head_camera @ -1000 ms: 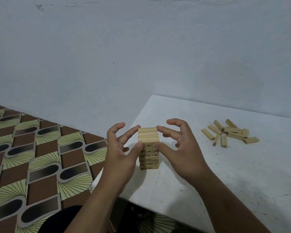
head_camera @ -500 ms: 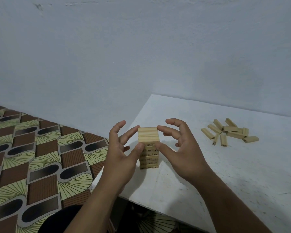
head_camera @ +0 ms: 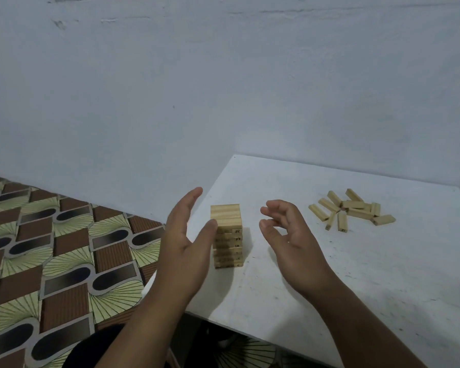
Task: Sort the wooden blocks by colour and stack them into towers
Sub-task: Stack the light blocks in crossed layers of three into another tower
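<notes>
A pale wall point(head_camera: 223, 88) was seen behind a white table point(head_camera: 356, 274), and a patterned floor point(head_camera: 51, 248) lay to the left of it. Near the table's left edge a tower point(head_camera: 226, 236) of natural-coloured wooden blocks was stood upright, with small numbers printed on the block ends. The left hand point(head_camera: 185, 245) was held flat beside the tower, fingers straight, its thumb lying against the tower's left side. The right hand point(head_camera: 290, 235) was held just apart from the tower's right side, fingers loosely curled and nothing gripped in it. Well to the right, a loose heap of blocks point(head_camera: 352, 209) was left lying on the table.
</notes>
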Tool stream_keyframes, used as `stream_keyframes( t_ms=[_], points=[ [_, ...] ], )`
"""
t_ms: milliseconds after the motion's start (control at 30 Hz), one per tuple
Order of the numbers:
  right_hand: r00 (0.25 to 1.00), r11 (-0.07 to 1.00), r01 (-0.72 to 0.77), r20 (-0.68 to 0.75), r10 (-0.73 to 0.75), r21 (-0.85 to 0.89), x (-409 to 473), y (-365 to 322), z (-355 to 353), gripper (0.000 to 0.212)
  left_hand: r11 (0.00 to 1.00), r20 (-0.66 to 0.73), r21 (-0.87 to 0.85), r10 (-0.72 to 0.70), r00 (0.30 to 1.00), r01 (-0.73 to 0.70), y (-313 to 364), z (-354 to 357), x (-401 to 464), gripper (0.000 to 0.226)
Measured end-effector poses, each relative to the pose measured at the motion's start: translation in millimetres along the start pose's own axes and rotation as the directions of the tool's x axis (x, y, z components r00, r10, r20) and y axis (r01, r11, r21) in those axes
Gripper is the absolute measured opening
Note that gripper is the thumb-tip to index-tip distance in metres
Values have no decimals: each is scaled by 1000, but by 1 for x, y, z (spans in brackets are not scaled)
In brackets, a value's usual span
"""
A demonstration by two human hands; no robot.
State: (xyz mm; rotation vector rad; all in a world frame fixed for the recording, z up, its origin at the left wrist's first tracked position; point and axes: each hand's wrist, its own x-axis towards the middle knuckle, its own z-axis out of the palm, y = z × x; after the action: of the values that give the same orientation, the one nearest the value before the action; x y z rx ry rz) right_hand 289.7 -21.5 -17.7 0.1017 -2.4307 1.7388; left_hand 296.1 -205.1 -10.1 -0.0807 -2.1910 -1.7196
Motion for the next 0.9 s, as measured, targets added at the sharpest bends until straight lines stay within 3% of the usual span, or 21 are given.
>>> stream_keyframes(
  t_ms=[67,167,267,333,467,633,800,900],
  points=[
    [1000,999,1,-19,-1,-45,-4,1,-15,29,985,23,145,92,995,-95,15,4,-1,52],
    [999,990,-33,-31,29,-135,-10,9,-42,29,929,94,232,275,957,-289,37,19,-2,48],
    [994,968,-98,-69,84,-232,-14,19,-70,31,820,232,276,449,863,-501,53,48,-4,45],
    [988,950,-136,-106,110,-282,-15,25,-87,32,780,345,250,481,806,-573,56,75,-5,45],
    [975,910,-191,-175,134,-367,-10,41,-113,26,796,522,239,377,765,-556,47,131,0,44],
    [974,813,-207,-193,118,-544,8,67,-129,32,778,627,391,166,762,-491,17,185,26,53],
    [990,740,-131,-125,63,-660,33,85,-130,43,566,696,615,-63,715,-549,-6,212,49,66],
    [993,750,-115,-92,73,-651,48,87,-129,43,516,709,642,-118,695,-567,-19,213,58,53]
  ],
)
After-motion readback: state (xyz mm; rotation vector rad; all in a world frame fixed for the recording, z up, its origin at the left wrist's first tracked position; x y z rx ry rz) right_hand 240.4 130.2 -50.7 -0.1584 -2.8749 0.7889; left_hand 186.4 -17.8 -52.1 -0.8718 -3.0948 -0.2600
